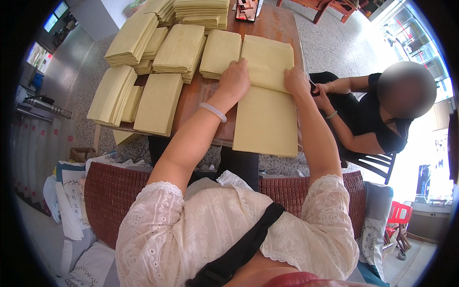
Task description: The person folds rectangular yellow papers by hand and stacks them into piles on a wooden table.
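Note:
A long stack of yellowish paper sheets lies at the right side of the wooden table, its near end over the front edge. My left hand grips the left edge of a lifted, folded-over part of the top paper. At that part's right edge, my right hand pinches the paper, fingers partly hidden. The fold runs crosswise between my hands. Close beyond my left hand sits a folded paper stack. Another folded stack rests near the table's front edge, left of my forearm.
More paper stacks fill the wooden table's left and far sides. A phone stands at the far edge. On the right, a seated person in black holds a phone close to my right forearm.

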### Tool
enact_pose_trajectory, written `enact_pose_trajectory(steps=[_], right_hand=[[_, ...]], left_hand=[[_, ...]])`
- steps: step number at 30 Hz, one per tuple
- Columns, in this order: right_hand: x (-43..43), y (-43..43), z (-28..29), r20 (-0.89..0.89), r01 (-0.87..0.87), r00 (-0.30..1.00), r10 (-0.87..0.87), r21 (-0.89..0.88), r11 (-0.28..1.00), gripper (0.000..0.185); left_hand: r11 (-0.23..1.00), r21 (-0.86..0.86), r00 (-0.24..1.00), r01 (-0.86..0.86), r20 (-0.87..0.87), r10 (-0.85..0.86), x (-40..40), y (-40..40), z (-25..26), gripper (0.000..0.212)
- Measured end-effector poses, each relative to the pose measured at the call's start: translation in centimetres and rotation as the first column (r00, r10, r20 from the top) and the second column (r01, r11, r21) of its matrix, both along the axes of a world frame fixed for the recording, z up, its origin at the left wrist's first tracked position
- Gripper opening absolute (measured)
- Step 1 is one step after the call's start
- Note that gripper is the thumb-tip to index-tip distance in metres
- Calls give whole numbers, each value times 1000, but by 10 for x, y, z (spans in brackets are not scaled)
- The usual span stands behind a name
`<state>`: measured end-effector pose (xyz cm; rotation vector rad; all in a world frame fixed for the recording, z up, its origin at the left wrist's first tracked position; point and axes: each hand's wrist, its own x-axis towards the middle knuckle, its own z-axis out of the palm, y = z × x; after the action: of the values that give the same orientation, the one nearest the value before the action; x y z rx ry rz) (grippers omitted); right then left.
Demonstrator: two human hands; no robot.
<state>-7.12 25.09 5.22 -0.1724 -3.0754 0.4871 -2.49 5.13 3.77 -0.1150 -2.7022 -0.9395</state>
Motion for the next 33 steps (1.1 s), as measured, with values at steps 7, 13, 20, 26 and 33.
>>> enact_pose_trajectory(steps=[7, 13, 20, 26, 33], right_hand=[[5, -7, 10, 42, 17, 999, -18, 35, 999, 38], [2, -10, 10, 76, 1, 997, -4, 49, 999, 38], [6, -12, 15, 32, 14, 999, -15, 14, 1000, 32], [1, -10, 7, 52, 37, 998, -36, -25, 999, 31], [-5, -3, 7, 98, 119, 989, -107, -127, 985, 41]], left_hand=[[1000, -15, 1000, 9, -6, -9, 0, 1, -5, 24], [1000, -21, 1000, 3, 18, -2, 1, 0, -2, 22], [999, -43, 1000, -15, -17, 14, 1, 5, 1, 20], [991, -135, 1000, -22, 15, 24, -2, 9, 3, 18], [989, -137, 996, -55, 61, 63, -9, 12, 5, 15]])
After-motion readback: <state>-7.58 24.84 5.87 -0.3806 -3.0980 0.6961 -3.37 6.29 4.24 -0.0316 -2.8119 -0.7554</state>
